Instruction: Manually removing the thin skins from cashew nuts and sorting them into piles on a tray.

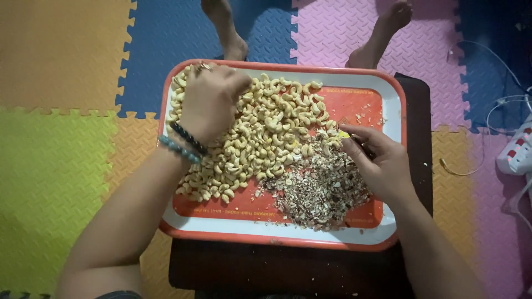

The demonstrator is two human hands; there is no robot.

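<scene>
The left hand (209, 99), fingers curled shut, digs into pale peeled cashews (260, 133) by the red-and-white rectangular tray's (277, 239) far-left rim. The right hand (377, 160) pinches one nut beside brown husk scraps (318, 191); bare tray lies beyond.

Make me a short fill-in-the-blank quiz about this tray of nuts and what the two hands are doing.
1. The left hand rests on the pile of pale ____.
2. The tray is ____ with a white rim.
3. The right hand is at the heap of brown ____.
4. The beaded bracelets are on the ____ wrist.

Missing words: cashews; orange-red; shell bits; left
</scene>
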